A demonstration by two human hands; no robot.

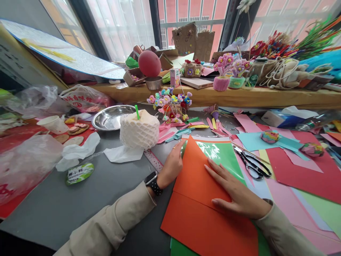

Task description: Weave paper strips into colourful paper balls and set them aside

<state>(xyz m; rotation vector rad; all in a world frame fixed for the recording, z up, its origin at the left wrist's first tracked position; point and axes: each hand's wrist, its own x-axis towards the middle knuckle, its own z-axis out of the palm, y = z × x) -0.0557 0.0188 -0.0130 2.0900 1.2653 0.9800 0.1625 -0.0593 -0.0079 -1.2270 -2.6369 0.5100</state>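
A sheet of orange paper (pixel 202 220) lies over a glossy green packet (pixel 226 156), with a crease across its middle and its top corner coming to a point. My left hand (pixel 172 165), wearing a watch and a ring, is closed at the upper left edge of the orange paper; its fingertips are partly hidden behind that edge. Flat on the orange paper rests my right hand (pixel 234 190), fingers stretched and spread. Black-handled scissors (pixel 254 165) lie just right of the packet, and a pink ruler (pixel 153 160) sits left of my left hand.
A coconut in white foam netting (pixel 140 131) with a green straw stands beside a metal plate (pixel 113 119). Coloured paper (pixel 301 170) covers the right side. Paper strips (pixel 181 131) and crocheted flowers (pixel 170 103) lie behind. Plastic bags (pixel 29 163) crowd the left; a cluttered wooden ledge (pixel 128 94) runs along the back.
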